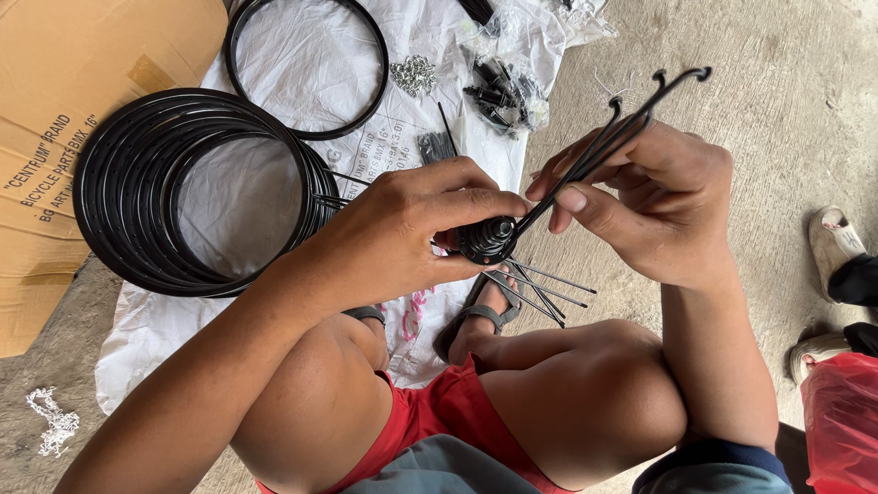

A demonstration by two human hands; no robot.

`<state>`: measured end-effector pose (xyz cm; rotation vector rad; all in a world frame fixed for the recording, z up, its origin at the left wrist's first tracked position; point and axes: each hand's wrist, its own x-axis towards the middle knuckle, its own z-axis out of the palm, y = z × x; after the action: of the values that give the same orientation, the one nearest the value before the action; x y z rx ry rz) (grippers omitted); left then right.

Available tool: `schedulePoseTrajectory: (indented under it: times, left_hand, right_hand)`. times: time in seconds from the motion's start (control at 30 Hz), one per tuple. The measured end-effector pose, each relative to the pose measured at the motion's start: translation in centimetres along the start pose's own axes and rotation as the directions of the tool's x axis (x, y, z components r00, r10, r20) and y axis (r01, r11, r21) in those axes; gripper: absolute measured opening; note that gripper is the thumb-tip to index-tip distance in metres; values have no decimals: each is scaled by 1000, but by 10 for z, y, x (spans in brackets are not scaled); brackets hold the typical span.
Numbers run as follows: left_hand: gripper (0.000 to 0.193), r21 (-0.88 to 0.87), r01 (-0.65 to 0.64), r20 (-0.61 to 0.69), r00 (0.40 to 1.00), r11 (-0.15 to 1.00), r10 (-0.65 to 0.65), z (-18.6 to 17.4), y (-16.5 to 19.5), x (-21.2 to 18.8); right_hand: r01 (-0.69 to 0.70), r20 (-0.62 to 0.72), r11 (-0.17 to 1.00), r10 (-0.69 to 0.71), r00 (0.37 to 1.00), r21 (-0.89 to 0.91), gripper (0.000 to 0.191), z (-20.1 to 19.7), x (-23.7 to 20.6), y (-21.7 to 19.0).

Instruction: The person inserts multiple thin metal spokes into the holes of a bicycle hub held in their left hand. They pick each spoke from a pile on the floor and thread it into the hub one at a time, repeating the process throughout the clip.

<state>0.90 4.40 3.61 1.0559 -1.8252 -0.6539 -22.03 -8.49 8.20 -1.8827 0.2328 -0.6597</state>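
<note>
- The left hand (416,229) sits in the middle of the frame, closed around a small black wheel hub (487,239), thumb and fingers pinching it from either side.
- The right hand (654,206), centre right, is closed on a bundle of thin black spokes (611,137); their bent heads stick out toward the upper right, and their lower ends meet the hub.
- More spokes (541,285) already sit in the hub and fan out below it toward the lower right, crossing in front of a sandalled foot (483,316).
- A stack of black bicycle rims (119,187) lies at the left on a white woven sack (311,64) spread over the concrete floor (759,91); the left forearm hides its lower right edge.
- A single black rim (306,64) lies flat at the top centre, just above the stack.
- A small heap of silver spoke nipples (413,73) rests on the sack right of that single rim.
- A clear plastic bag of black parts (501,91) lies at the top centre, just behind the hands.
- Brown cardboard (64,82) fills the upper left corner, partly under the rims.
- The person's bare knees and red shorts (430,412) fill the bottom of the frame.
- At the right edge, another person's pale sandals (837,240) stand on the floor, above a red plastic bag (841,421) in the lower right corner.
</note>
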Motion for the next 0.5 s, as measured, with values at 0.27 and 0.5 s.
schedulePoseTrajectory:
  times: [0.27,0.5]
  left_hand:
    - [64,12,35,25,999,999,-35,1,-2,0]
    - [65,15,26,24,999,1000,-26,1,-3,-2]
  right_hand:
    - [-25,20,996,27,999,-89,9,1,1,-7]
    - [-14,64,983,26,998,-181,10,-2,3,-12]
